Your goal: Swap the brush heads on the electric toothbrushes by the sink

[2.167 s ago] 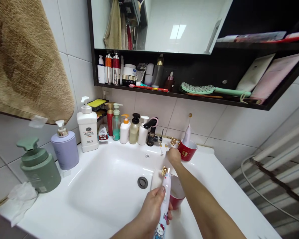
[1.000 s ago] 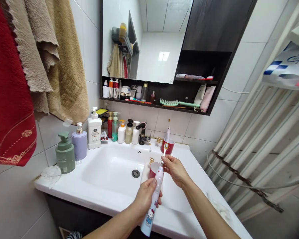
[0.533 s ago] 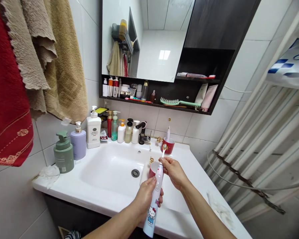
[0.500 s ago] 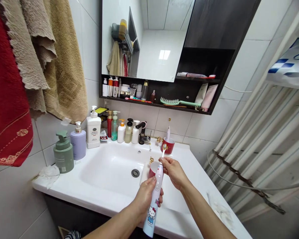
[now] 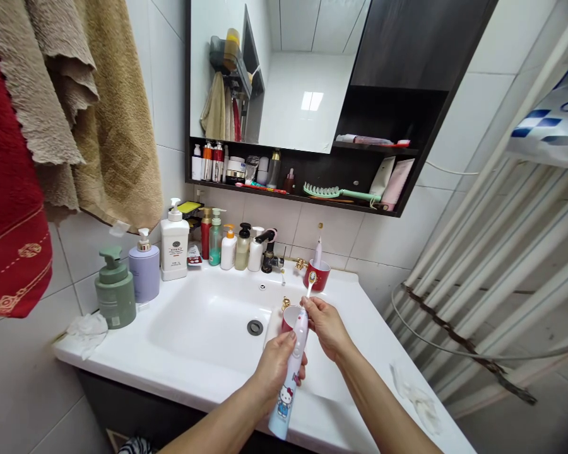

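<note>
An electric toothbrush (image 5: pixel 288 391), pink at the top and pale blue with a cartoon cat below, is held over the sink's front edge. Around its handle the fingers of my left hand (image 5: pixel 278 362) are wrapped. My right hand (image 5: pixel 325 321) pinches the neck of the white brush head (image 5: pixel 311 287), just above the handle. The bristles point up and away from me. Behind the handle a red cup (image 5: pixel 291 315) with a gold handle is partly hidden. Farther back, another red cup (image 5: pixel 322 277) holds a second electric toothbrush (image 5: pixel 319 253).
The white sink (image 5: pixel 203 328) has a dark drain (image 5: pixel 255 327) and a black faucet (image 5: pixel 267 252). Several pump bottles line its back and left, including a green one (image 5: pixel 115 296). Above hangs a mirror cabinet (image 5: pixel 246 187) with toiletries; towels (image 5: pixel 118 120) hang left, white pipes (image 5: pixel 483 265) stand right.
The view has shifted slightly, and the toothbrush with both hands sits a little higher and further left in it. Both grips look the same.
</note>
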Action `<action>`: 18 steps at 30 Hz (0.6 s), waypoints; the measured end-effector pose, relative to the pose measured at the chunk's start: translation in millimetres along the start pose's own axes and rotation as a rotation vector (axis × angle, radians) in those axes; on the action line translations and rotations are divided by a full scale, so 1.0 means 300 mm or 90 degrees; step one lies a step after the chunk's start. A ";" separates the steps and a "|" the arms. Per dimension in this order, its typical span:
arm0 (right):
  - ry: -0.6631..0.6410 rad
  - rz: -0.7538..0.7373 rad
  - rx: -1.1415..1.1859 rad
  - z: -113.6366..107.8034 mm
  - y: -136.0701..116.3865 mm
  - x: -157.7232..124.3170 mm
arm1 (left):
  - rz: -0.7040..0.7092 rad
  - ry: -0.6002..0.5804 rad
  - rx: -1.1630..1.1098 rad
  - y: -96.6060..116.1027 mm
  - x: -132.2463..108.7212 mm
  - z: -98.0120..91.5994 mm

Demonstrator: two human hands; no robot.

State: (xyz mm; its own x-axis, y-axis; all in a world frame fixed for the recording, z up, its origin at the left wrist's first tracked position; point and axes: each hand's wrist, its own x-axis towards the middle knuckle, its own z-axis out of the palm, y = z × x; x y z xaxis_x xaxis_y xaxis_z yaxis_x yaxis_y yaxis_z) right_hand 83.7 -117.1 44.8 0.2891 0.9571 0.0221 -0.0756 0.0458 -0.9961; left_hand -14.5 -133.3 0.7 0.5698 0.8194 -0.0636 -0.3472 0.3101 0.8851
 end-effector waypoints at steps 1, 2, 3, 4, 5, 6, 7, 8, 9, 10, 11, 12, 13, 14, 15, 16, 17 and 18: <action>-0.001 0.000 -0.002 0.003 -0.002 0.000 | 0.004 0.003 0.007 0.001 0.000 -0.002; -0.002 -0.001 -0.003 0.005 -0.003 -0.001 | 0.011 0.008 0.016 0.002 0.000 -0.004; -0.001 -0.003 -0.003 0.006 -0.004 -0.002 | 0.017 0.013 0.025 0.004 0.000 -0.006; 0.002 -0.008 -0.004 0.007 -0.004 -0.003 | 0.021 0.015 0.030 0.005 0.000 -0.007; 0.005 -0.014 -0.004 0.008 -0.004 -0.003 | 0.019 0.012 0.029 0.007 0.000 -0.009; 0.006 -0.019 -0.002 0.008 -0.003 -0.003 | 0.012 0.003 0.018 0.010 0.000 -0.010; 0.006 -0.021 0.000 0.008 -0.003 -0.004 | -0.001 -0.013 0.002 0.012 0.000 -0.010; 0.007 -0.022 0.000 0.009 -0.003 -0.003 | -0.015 -0.032 -0.014 0.015 0.000 -0.011; 0.010 -0.025 -0.003 0.009 -0.004 -0.002 | -0.023 -0.046 -0.026 0.018 0.001 -0.011; 0.017 -0.030 -0.009 0.009 -0.005 -0.001 | -0.023 -0.053 -0.030 0.020 0.002 -0.011; 0.027 -0.039 -0.017 0.010 -0.006 0.000 | -0.014 -0.052 -0.022 0.021 0.004 -0.011; 0.036 -0.048 -0.024 0.011 -0.007 0.003 | 0.002 -0.041 -0.006 0.022 0.006 -0.011; 0.041 -0.054 -0.025 0.012 -0.007 0.005 | 0.021 -0.026 0.014 0.022 0.009 -0.012; 0.042 -0.055 -0.023 0.013 -0.007 0.008 | 0.038 -0.010 0.036 0.021 0.012 -0.013; 0.041 -0.053 -0.019 0.014 -0.006 0.011 | 0.051 0.002 0.054 0.019 0.016 -0.015; 0.042 -0.051 -0.017 0.014 -0.003 0.014 | 0.058 0.009 0.067 0.018 0.020 -0.017; 0.046 -0.050 -0.017 0.015 0.000 0.018 | 0.061 0.013 0.073 0.016 0.024 -0.020; 0.052 -0.051 -0.018 0.016 0.004 0.022 | 0.059 0.010 0.070 0.014 0.027 -0.023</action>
State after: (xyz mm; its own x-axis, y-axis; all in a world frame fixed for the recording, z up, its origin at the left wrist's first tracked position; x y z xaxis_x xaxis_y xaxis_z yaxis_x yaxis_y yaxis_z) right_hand 81.0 -109.5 44.0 0.3698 0.9242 0.0957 -0.0221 0.1117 -0.9935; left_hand -16.5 -121.9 0.8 0.5276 0.8494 0.0142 -0.3133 0.1790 0.9326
